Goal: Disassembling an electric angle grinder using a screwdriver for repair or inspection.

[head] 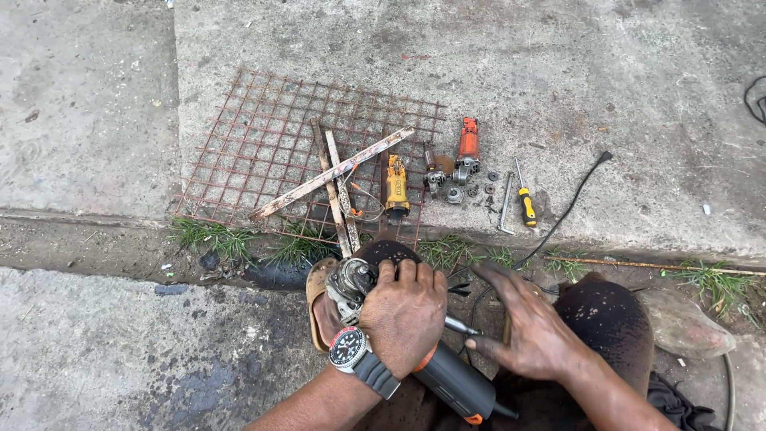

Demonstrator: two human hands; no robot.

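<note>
My left hand [403, 315], with a wristwatch on the wrist, grips the head end of a grey and orange angle grinder [451, 379] that lies across my lap. The grinder's metal gear head [349, 283] sticks out past my fingers. My right hand [523, 323] hovers just right of the grinder with fingers spread, close to a thin metal rod [463, 326] that pokes out from under my left hand. Whether the right fingers touch the rod is unclear.
A rusty wire mesh panel [263, 152] lies on the concrete ahead, with flat metal strips [331, 175] across it. Beside it lie a yellow tool part [396, 187], an orange motor part [467, 148], small metal pieces, a hex key [506, 206], a yellow-handled screwdriver [525, 199] and a black cable [574, 199].
</note>
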